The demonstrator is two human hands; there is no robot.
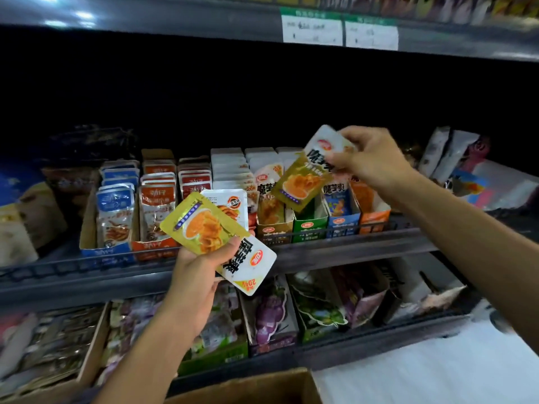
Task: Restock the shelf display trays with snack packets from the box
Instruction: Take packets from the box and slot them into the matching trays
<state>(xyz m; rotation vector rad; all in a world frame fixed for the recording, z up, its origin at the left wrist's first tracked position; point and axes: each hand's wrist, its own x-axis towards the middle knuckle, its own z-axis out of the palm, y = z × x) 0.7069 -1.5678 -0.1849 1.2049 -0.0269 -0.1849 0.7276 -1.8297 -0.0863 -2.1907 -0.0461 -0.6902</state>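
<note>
Right hand [369, 158] raised over the middle shelf [350, 246], fingers and thumb pinched on the white top edge of one gold-and-white snack packet [306, 173]; packet hanging tilted, lower corner just above the green display tray [309, 227]. Left hand [201, 263] lower and nearer the camera, in front of the shelf edge, gripping a second gold-and-white packet [210, 225] held upside down, thumb across its face, with a white packet [226, 204] fanned out behind it in the same grip. Green tray set between a gold tray [274, 231] on its left and a blue tray [344, 224] on its right, an orange tray [374, 218] beyond that; all four standing at the wire front rail, packets upright in the gold and blue ones. Further left, rows of red-labelled packets [157, 199] and blue-labelled packets [115, 205] in their own trays, packed upright. Cardboard box [256, 387] at the bottom edge of view, below the hands; contents not visible. Lower shelf [320, 354] stocked with mixed packets, print too blurred to read. Two price labels [339, 32] on the shelf edge above.
</note>
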